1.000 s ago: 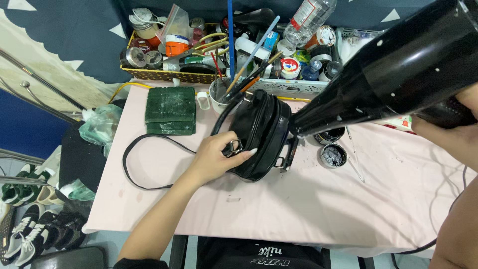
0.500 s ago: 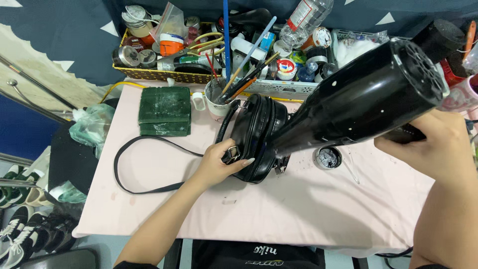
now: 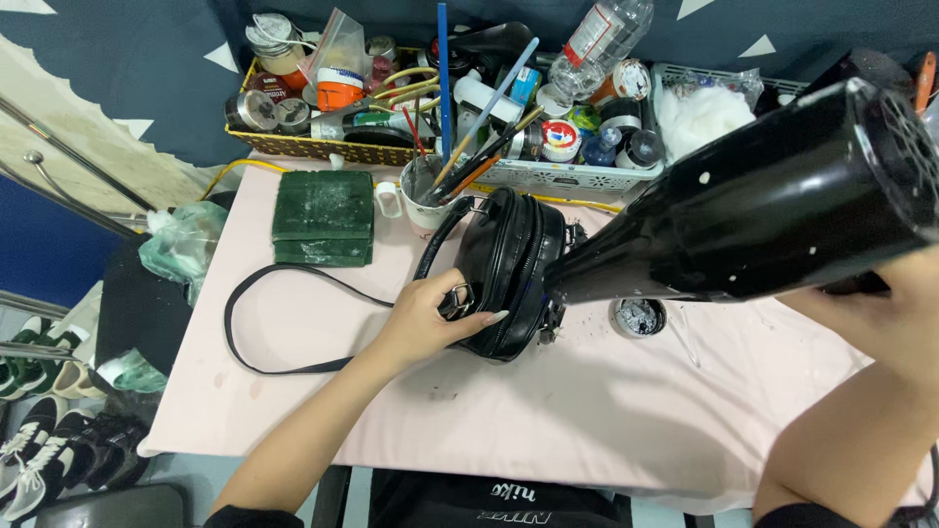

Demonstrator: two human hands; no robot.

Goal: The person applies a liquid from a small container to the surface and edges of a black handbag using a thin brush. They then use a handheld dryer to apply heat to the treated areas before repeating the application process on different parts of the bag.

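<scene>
Black handbag (image 3: 509,269): my left hand (image 3: 430,318) grasps its ring, bracing it on the pink table (image 3: 509,420).
Hair dryer (image 3: 753,210): right hand (image 3: 880,318) clenched on it, nozzle aimed toward nine o'clock at the bag.

This looks like a small repair or craft workshop for leather goods. Along the far edge of the pink-covered bench (image 3: 548,430), a yellow basket (image 3: 293,147) and a white basket (image 3: 577,176) brim with jars, tubes and bottles, beside a cup of brushes (image 3: 423,186). Shoes (image 3: 39,440) line the floor at near left.
</scene>
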